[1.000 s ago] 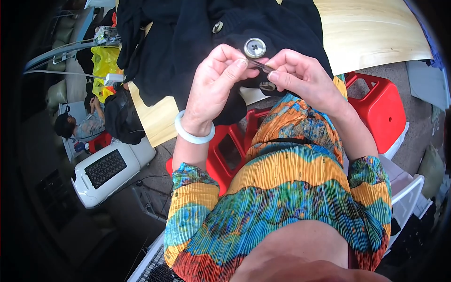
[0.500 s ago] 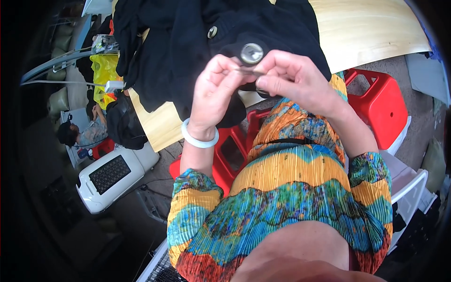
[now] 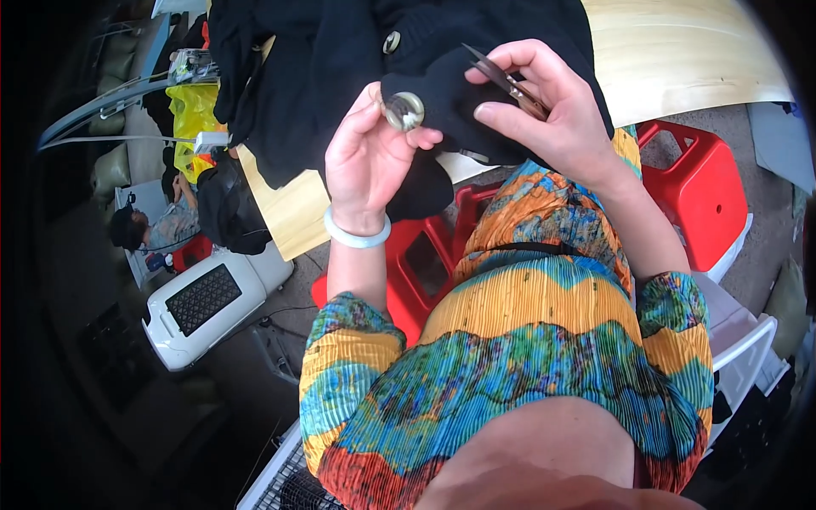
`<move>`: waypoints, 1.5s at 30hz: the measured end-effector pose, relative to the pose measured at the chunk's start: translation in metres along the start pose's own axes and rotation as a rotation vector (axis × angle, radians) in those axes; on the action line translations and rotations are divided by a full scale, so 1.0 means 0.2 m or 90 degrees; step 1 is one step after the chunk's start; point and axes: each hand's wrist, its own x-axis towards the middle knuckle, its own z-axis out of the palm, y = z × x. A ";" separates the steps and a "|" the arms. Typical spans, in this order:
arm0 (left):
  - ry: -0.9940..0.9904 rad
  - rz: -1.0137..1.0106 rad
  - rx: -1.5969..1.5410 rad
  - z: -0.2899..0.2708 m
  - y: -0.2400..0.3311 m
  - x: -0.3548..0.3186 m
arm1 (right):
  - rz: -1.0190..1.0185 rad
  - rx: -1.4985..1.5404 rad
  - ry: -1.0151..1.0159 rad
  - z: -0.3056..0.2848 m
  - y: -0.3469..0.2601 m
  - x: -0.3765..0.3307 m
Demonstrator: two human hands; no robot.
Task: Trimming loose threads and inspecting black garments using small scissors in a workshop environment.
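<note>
A large round glossy button (image 3: 404,111), pale greenish grey, is pinched in the fingertips of my left hand (image 3: 367,170). Any thread on it is too fine to make out. My right hand (image 3: 565,127) is closed round a small pair of dark thread snips (image 3: 514,89), with the pointed blades toward the upper left. Under both hands spreads a black garment (image 3: 314,76) of soft cloth, draped over the table's near edge. Another button (image 3: 391,42) of similar look lies on that cloth, just beyond my left fingers.
The pale wooden tabletop (image 3: 680,59) shows at the right. Red plastic stools (image 3: 701,200) stand on either side of my lap. At the left are a white casing with a black mesh panel (image 3: 204,302), a yellow plastic bag (image 3: 194,119) and another person (image 3: 161,225), seated.
My hands were together at the button and have moved apart. The right one drew up and right with the snips, while the left one brought the button down and left.
</note>
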 end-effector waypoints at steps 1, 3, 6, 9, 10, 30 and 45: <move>-0.015 -0.009 0.004 0.00 0.00 0.00 | 0.000 0.001 -0.001 0.01 -0.01 0.00; -0.031 -0.020 0.008 0.00 0.00 0.01 | -0.009 -0.004 -0.024 0.02 -0.02 0.01; -0.048 -0.018 0.020 0.00 0.01 0.03 | 0.024 0.009 -0.016 0.04 0.01 0.01; -0.048 -0.019 0.027 0.01 0.01 0.06 | 0.039 0.038 0.006 0.04 0.07 0.02; -0.040 -0.025 0.035 0.02 0.01 0.08 | 0.043 0.047 0.019 0.03 0.08 0.03; -0.081 0.187 0.265 0.36 -0.04 -0.05 | 0.194 0.473 0.166 -0.01 -0.39 0.32; 0.048 0.077 0.277 0.18 -0.07 0.06 | 0.186 0.213 0.062 0.00 -0.09 0.13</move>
